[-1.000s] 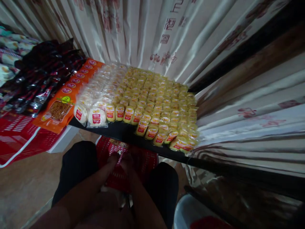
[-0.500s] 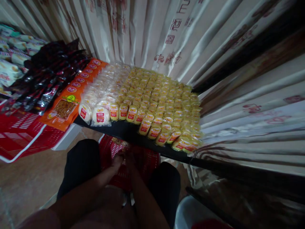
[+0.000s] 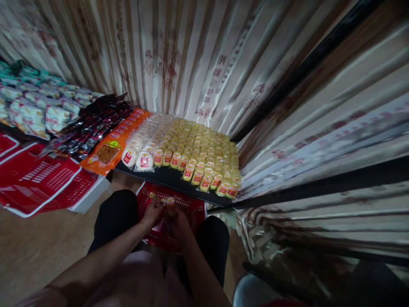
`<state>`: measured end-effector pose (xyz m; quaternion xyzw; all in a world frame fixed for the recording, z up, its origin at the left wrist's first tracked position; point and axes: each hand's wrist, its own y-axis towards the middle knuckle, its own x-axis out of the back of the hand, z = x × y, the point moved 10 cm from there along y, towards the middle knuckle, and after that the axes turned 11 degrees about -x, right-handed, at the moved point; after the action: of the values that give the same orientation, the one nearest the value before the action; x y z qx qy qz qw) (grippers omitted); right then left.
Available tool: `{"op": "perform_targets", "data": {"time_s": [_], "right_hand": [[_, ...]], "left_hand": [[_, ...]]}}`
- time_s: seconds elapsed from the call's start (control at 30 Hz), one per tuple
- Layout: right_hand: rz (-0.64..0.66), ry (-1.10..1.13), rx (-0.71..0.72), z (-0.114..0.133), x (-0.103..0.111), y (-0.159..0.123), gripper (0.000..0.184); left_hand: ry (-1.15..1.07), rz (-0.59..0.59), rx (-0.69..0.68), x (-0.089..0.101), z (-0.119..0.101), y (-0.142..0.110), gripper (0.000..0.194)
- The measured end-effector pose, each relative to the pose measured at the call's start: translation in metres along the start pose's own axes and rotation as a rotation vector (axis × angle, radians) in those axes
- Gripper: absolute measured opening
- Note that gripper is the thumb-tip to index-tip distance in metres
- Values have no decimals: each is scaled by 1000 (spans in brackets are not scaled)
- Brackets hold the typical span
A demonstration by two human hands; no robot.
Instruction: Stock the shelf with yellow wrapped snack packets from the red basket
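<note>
My left hand (image 3: 152, 212) and my right hand (image 3: 177, 218) meet between my knees, over a red plastic basket (image 3: 194, 209) on the floor. Both are closed together around small yellow wrapped snack packets (image 3: 169, 201). Just beyond them a dark shelf (image 3: 166, 177) carries tight rows of the same yellow packets (image 3: 204, 155), with white packets (image 3: 144, 161) at their left end.
Orange snack bags (image 3: 110, 149), dark red bags (image 3: 92, 125) and pale bags (image 3: 35, 111) lie further left. Red baskets (image 3: 41, 181) sit at the left. Patterned curtains (image 3: 287, 106) close in behind and on the right. A white stool rim (image 3: 252, 292) shows bottom right.
The view has pulled back and tilted up, showing more curtain and shelf. My hands have risen slightly from the basket, with a yellow packet showing between them.
</note>
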<state>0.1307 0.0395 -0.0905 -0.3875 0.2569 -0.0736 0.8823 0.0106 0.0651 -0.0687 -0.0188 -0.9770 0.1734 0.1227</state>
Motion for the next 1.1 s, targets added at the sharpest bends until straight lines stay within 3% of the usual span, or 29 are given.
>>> {"op": "perform_targets", "data": {"time_s": [0.17, 0.37, 0.5, 0.63, 0.7, 0.87, 1.1], "right_hand": [[103, 41, -31, 11, -30, -31, 24], [11, 48, -46, 19, -33, -46, 22], [-61, -198, 211, 56, -37, -53, 27], [-324, -639, 665, 112, -48, -82, 28], [-406, -767, 818, 130, -56, -95, 33], [-414, -790, 919, 148, -63, -95, 42], [-486, -802, 974, 166, -58, -91, 45]], "left_hand": [[-233, 113, -4, -6, -28, -15, 29], [-293, 8, -87, 12, -56, -16, 24], [-281, 38, -254, 19, -85, -8, 25], [-154, -17, -432, 35, -122, 8, 26], [-67, -72, -506, 42, -141, 18, 28], [102, -129, -592, 39, -178, 42, 32], [238, -137, -619, 18, -195, 57, 33]]}}
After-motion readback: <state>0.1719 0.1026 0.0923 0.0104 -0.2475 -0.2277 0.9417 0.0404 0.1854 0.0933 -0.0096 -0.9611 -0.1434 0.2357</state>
